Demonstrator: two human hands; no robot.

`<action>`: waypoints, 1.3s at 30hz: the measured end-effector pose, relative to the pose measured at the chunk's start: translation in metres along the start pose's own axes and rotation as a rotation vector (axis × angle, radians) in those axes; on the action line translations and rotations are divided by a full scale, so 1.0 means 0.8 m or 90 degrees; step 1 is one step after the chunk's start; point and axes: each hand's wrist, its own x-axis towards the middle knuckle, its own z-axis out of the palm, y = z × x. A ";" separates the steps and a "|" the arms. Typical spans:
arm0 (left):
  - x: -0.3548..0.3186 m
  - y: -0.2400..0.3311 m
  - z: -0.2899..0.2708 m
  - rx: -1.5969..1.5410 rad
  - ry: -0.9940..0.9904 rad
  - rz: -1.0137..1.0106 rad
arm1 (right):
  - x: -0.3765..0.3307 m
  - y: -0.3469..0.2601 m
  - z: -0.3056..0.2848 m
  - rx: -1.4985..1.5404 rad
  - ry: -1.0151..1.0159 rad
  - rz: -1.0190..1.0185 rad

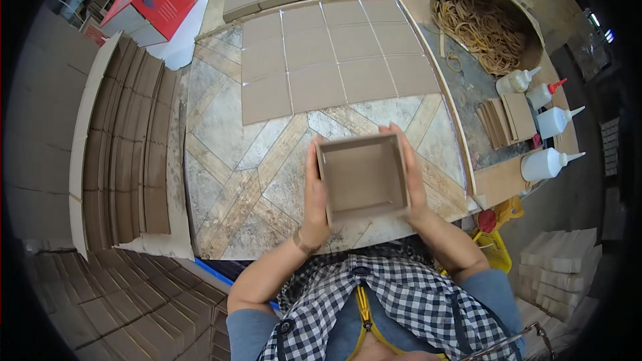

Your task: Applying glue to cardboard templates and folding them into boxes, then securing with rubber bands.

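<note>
At nine o'clock a long row of flat brown cardboard pieces point(127, 147) stands on edge in a pale cardboard tray point(79, 160), beside the left edge of the table point(227, 180), whose top shows a stone-and-wood tile pattern. At eleven o'clock, well beyond the table, sits a red and grey carton point(150, 1). At twelve o'clock a grid of square brown cardboard sheets point(334, 60) lies flat on the table.

At the middle, just over the near part of the table, the left hand point(314, 194) presses flat against the left wall of a small open square box of brown cardboard point(364, 177), fingers together and running up along that wall, thumb at the near corner. The box is held with its open side facing up toward the camera, its floor bare. The right hand point(413, 177) clasps the opposite wall, fingers together along the right side with the tips at the far corner. So the box sits clamped between the two palms.

At one o'clock a round cardboard tub point(528, 10) holds a tangle of tan rubber bands point(481, 27). At two to three o'clock a short stack of small brown cardboard cards point(505, 120) lies near four white glue bottles point(552, 120), one with a red tip. At four o'clock, below the table edge, are a yellow object point(495, 244) and a stack of pale folded cardboard point(558, 267).
</note>
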 end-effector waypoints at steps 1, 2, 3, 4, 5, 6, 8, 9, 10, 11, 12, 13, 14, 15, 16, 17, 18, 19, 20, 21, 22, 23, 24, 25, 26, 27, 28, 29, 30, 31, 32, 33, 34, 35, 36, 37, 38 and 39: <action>-0.001 0.001 0.004 0.001 0.002 -0.007 | -0.006 -0.003 0.002 0.011 0.005 0.012; -0.002 -0.004 -0.001 -0.008 -0.064 0.127 | -0.011 -0.002 -0.003 0.025 -0.013 -0.040; -0.009 -0.020 -0.006 0.071 -0.044 0.110 | -0.017 0.006 -0.004 0.033 0.001 -0.008; -0.007 -0.031 -0.008 0.151 -0.031 0.104 | -0.017 0.019 -0.008 0.036 0.015 0.011; -0.012 -0.038 -0.003 0.032 -0.002 0.060 | -0.019 0.031 -0.010 0.040 0.028 0.031; -0.017 -0.038 0.007 -0.091 0.038 0.018 | -0.023 0.033 -0.006 0.063 0.035 0.017; -0.010 -0.033 0.009 -0.080 0.029 -0.009 | -0.021 0.027 -0.006 0.103 0.045 0.056; -0.005 -0.031 0.008 -0.073 0.021 -0.021 | -0.017 0.023 -0.004 0.124 0.052 0.073; 0.001 -0.030 0.006 -0.050 0.009 -0.021 | -0.016 0.026 -0.005 0.124 0.053 0.049; -0.002 -0.027 0.001 -0.027 -0.004 -0.021 | -0.020 0.035 -0.006 0.124 0.054 0.025; 0.000 -0.030 -0.002 -0.010 -0.020 -0.012 | -0.016 0.038 -0.015 0.115 0.055 -0.006; 0.001 -0.026 -0.001 -0.003 0.014 -0.022 | -0.004 0.027 -0.028 0.101 0.078 -0.017; 0.000 -0.024 -0.004 0.004 0.050 -0.035 | 0.009 0.018 -0.043 0.087 0.101 -0.027; 0.002 -0.022 -0.011 0.069 0.067 -0.015 | 0.021 0.007 -0.058 0.080 0.126 -0.032; 0.002 -0.020 -0.020 0.088 0.090 0.009 | 0.045 -0.009 -0.086 -0.023 0.224 0.018; 0.003 -0.018 -0.028 0.107 0.109 0.032 | 0.067 -0.015 -0.121 -0.110 0.278 0.036; 0.003 -0.013 -0.036 0.079 0.129 0.056 | 0.090 -0.016 -0.157 -0.193 0.329 0.058; 0.003 -0.010 -0.042 0.052 0.150 0.079 | 0.112 -0.012 -0.195 -0.301 0.370 0.059; 0.003 -0.009 -0.045 0.058 0.155 0.071 | 0.133 -0.007 -0.228 -0.410 0.408 0.064; 0.003 -0.008 -0.048 0.066 0.163 0.064 | 0.155 -0.005 -0.253 -0.557 0.422 0.082; 0.003 -0.007 -0.049 0.076 0.175 0.056 | 0.176 0.001 -0.272 -0.704 0.429 0.103; 0.004 -0.007 -0.046 0.070 0.188 0.030 | 0.197 0.022 -0.291 -0.805 0.476 0.141; 0.005 -0.007 -0.044 0.065 0.205 0.003 | 0.215 0.038 -0.303 -0.905 0.517 0.181; 0.004 -0.005 -0.043 0.061 0.227 -0.022 | 0.228 0.040 -0.305 -0.877 0.500 0.261; 0.003 -0.005 -0.040 0.067 0.220 -0.004 | 0.237 0.040 -0.308 -0.847 0.484 0.341; 0.003 -0.003 -0.038 0.073 0.215 0.018 | 0.246 0.039 -0.309 -0.816 0.465 0.415; 0.003 -0.001 -0.037 0.079 0.207 0.039 | 0.248 0.039 -0.315 -0.781 0.439 0.442; 0.003 0.002 -0.037 0.093 0.209 0.047 | 0.248 0.046 -0.327 -0.800 0.428 0.415; 0.003 0.005 -0.037 0.105 0.210 0.054 | 0.245 0.048 -0.332 -0.821 0.419 0.388; 0.003 0.007 -0.037 0.117 0.208 0.060 | 0.243 0.051 -0.338 -0.841 0.412 0.362; 0.004 0.008 -0.038 0.115 0.203 0.067 | 0.237 0.051 -0.347 -0.715 0.408 0.313; 0.002 0.009 -0.043 0.116 0.208 0.076 | 0.231 0.033 -0.331 -0.589 0.391 0.261; 0.001 0.011 -0.047 0.115 0.209 0.083 | 0.221 0.013 -0.315 -0.464 0.376 0.212; 0.001 0.013 -0.050 0.123 0.196 0.104 | 0.212 -0.003 -0.300 -0.443 0.365 0.153; 0.002 0.018 -0.052 0.132 0.185 0.125 | 0.205 -0.019 -0.280 -0.421 0.352 0.093; 0.004 0.023 -0.052 0.142 0.175 0.148 | 0.198 -0.037 -0.258 -0.397 0.337 0.032; 0.007 0.028 -0.052 0.182 0.139 0.160 | 0.189 -0.052 -0.232 -0.387 0.291 0.022; 0.012 0.037 -0.051 0.226 0.108 0.172 | 0.180 -0.067 -0.201 -0.374 0.239 0.012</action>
